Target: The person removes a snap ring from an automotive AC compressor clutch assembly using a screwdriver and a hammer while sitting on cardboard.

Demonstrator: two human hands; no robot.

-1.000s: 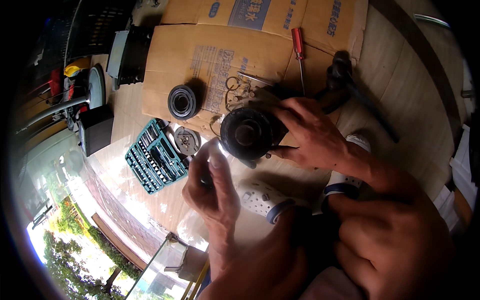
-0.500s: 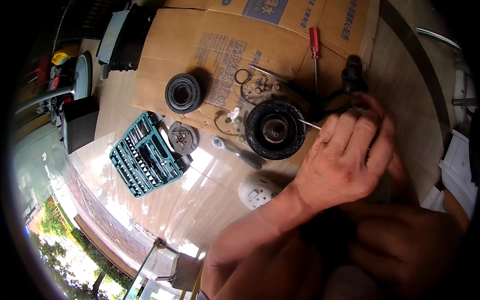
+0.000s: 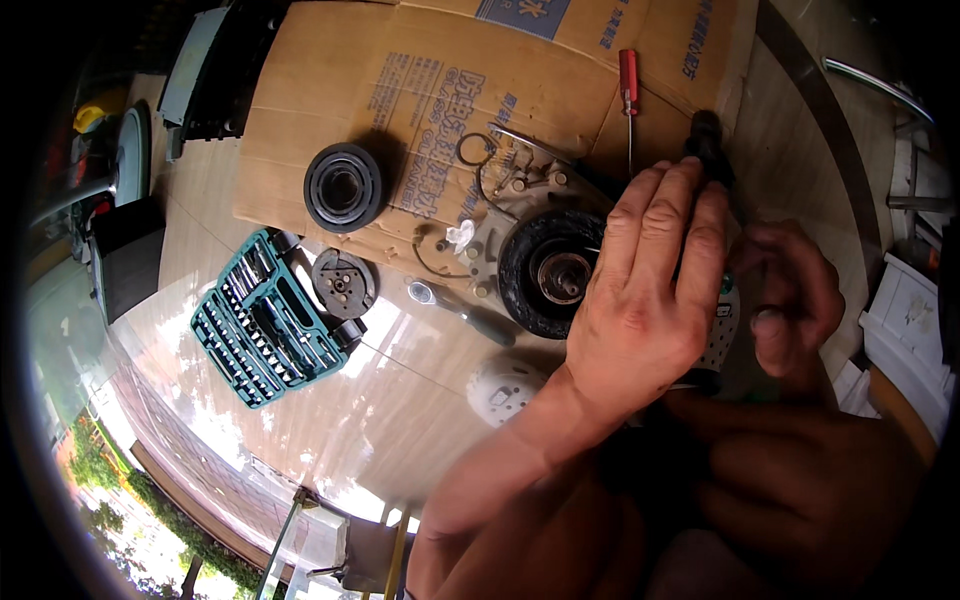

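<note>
A metal compressor body [image 3: 490, 245] with a black ring-shaped coil [image 3: 522, 295] around its shaft lies on cardboard. My left hand [image 3: 640, 290] is over the coil's right side, fingers straight and pressed together, thumb hidden. The tip of a thin metal tool [image 3: 596, 250] shows at its edge, pointing at the coil; the rest is under the hand. Its fingertips reach a dark rounded object [image 3: 705, 140], kind unclear. Beside it, my right hand [image 3: 795, 295] is loosely curled, thumb apart from the fingers, with nothing visible in it.
On the cardboard [image 3: 290, 130] lie a black pulley [image 3: 345, 187] and a red-handled screwdriver [image 3: 628, 95]. To the left on the floor are a round clutch plate [image 3: 343, 283], a ratchet wrench [image 3: 465, 312] and a green socket set [image 3: 265, 330]. A white perforated shoe [image 3: 500, 388] is near my left forearm.
My left hand's fingers have straightened from a fist around the thin tool and extended toward the dark object. My right hand has come out from behind it, to the right. The view has shifted slightly.
</note>
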